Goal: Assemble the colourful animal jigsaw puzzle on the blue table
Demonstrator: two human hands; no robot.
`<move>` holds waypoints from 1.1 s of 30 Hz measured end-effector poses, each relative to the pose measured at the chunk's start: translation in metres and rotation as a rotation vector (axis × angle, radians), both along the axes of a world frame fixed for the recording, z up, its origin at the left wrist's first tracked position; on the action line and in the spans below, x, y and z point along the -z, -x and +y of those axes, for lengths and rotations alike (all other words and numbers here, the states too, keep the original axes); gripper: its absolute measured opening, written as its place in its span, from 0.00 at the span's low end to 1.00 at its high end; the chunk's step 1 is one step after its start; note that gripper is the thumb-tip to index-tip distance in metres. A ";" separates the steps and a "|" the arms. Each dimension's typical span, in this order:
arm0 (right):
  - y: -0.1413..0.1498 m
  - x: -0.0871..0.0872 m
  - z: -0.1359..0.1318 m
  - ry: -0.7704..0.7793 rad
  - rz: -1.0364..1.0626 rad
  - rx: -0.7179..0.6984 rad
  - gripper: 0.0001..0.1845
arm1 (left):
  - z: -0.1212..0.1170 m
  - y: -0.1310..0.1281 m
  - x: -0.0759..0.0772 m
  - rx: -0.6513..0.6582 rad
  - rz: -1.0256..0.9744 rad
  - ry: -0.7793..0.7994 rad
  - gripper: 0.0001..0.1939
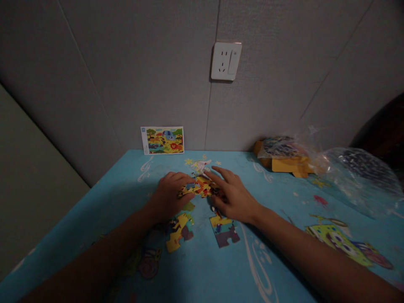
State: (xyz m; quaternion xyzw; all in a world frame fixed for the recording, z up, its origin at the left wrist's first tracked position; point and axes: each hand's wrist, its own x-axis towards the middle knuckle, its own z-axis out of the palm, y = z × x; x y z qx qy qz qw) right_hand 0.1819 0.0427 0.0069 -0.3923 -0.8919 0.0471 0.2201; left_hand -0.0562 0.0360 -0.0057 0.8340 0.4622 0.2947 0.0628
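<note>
Several loose jigsaw puzzle pieces [203, 186] lie in a small heap between my two hands on the blue table cover. My left hand [172, 193] is curled at the heap's left side, with pieces between its thumb and fingers. On the right side, my right hand [233, 195] rests with its fingers spread, its fingertips at the heap and partly hiding darker pieces. Closer to me lie a joined group of puzzle pieces [178, 231], near my left wrist, and a second joined group [224, 231], just below my right hand.
A picture card [163, 140] of an animal scene leans against the wall. At the back right lie a yellow-orange package [288, 164] and a crumpled clear plastic bag [356, 176]. The cartoon-printed table cover [277, 269] meets the grey wall, which has a socket [226, 61].
</note>
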 end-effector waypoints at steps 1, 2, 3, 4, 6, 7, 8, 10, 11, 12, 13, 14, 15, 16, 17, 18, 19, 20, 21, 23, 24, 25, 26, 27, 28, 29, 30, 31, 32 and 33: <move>0.001 0.000 0.001 0.012 -0.030 -0.038 0.34 | 0.001 0.000 0.001 -0.007 -0.008 -0.002 0.14; 0.002 0.000 0.002 0.032 -0.052 -0.088 0.33 | 0.001 0.000 0.002 -0.030 -0.011 -0.003 0.14; 0.002 0.000 0.002 0.052 -0.063 -0.139 0.31 | 0.002 0.001 0.004 -0.068 -0.009 -0.003 0.14; 0.003 -0.001 0.002 0.070 -0.059 -0.188 0.29 | 0.004 0.001 0.005 -0.118 -0.004 -0.004 0.15; 0.003 -0.003 0.000 0.090 -0.015 -0.269 0.27 | 0.007 0.003 0.009 -0.229 0.013 0.002 0.16; 0.002 -0.004 -0.001 0.098 0.008 -0.309 0.26 | 0.009 0.005 0.011 -0.275 0.020 0.008 0.17; 0.002 -0.004 -0.002 0.106 0.027 -0.345 0.27 | 0.011 0.006 0.012 -0.308 0.026 0.016 0.18; 0.000 -0.003 -0.002 0.106 0.064 -0.372 0.30 | 0.012 0.006 0.014 -0.323 0.046 0.034 0.20; -0.001 -0.002 -0.002 0.097 0.077 -0.346 0.33 | 0.011 0.006 0.014 -0.307 0.068 0.039 0.21; -0.002 0.000 -0.001 0.084 0.082 -0.294 0.35 | 0.009 0.005 0.013 -0.280 0.099 0.040 0.21; -0.003 0.001 0.000 0.075 0.072 -0.231 0.37 | 0.007 0.004 0.013 -0.249 0.138 0.040 0.22; -0.004 0.002 0.001 0.075 0.049 -0.174 0.38 | 0.004 0.003 0.012 -0.218 0.180 0.044 0.23; -0.005 0.003 0.002 0.085 0.019 -0.134 0.39 | 0.000 0.001 0.011 -0.186 0.221 0.052 0.24; -0.005 0.004 0.002 0.099 -0.006 -0.117 0.38 | -0.003 0.000 0.009 -0.154 0.255 0.063 0.25; -0.006 0.004 0.003 0.114 -0.015 -0.124 0.36 | -0.006 -0.001 0.008 -0.126 0.280 0.077 0.27; -0.006 0.003 0.003 0.125 -0.006 -0.149 0.34 | -0.009 -0.002 0.007 -0.103 0.294 0.092 0.29; -0.006 0.003 0.003 0.131 0.016 -0.185 0.31 | -0.011 -0.002 0.006 -0.085 0.298 0.105 0.30; -0.005 0.003 0.002 0.131 0.045 -0.218 0.29 | -0.013 -0.003 0.005 -0.072 0.293 0.113 0.31; -0.004 0.003 0.001 0.127 0.073 -0.244 0.27 | -0.013 -0.003 0.004 -0.063 0.282 0.119 0.30; -0.001 0.004 0.000 0.113 0.108 -0.259 0.24 | -0.013 -0.003 0.003 -0.046 0.255 0.124 0.28; 0.000 0.004 0.000 0.103 0.111 -0.244 0.23 | -0.013 -0.003 0.003 -0.038 0.239 0.124 0.27; 0.001 0.005 0.001 0.090 0.108 -0.212 0.22 | -0.013 -0.003 0.003 -0.033 0.222 0.121 0.25; 0.002 0.006 0.002 0.077 0.099 -0.165 0.21 | -0.012 -0.004 0.003 -0.033 0.204 0.117 0.23; 0.002 0.007 0.003 0.069 0.085 -0.109 0.20 | -0.012 -0.004 0.003 -0.038 0.185 0.112 0.21; 0.002 0.007 0.004 0.063 0.070 -0.051 0.18 | -0.012 -0.004 0.003 -0.046 0.162 0.105 0.17; 0.001 0.007 0.005 0.060 0.061 0.000 0.16 | -0.012 -0.005 0.002 -0.053 0.139 0.100 0.13; 0.000 0.006 0.005 0.060 0.061 0.029 0.14 | -0.012 -0.005 0.001 -0.056 0.118 0.099 0.10; -0.001 0.005 0.005 0.063 0.068 0.025 0.13 | -0.012 -0.006 0.000 -0.058 0.099 0.102 0.08; -0.002 0.004 0.004 0.067 0.077 -0.013 0.14 | -0.011 -0.006 -0.002 -0.059 0.081 0.108 0.08; -0.002 0.002 0.003 0.070 0.087 -0.076 0.15 | -0.011 -0.007 -0.003 -0.058 0.065 0.116 0.09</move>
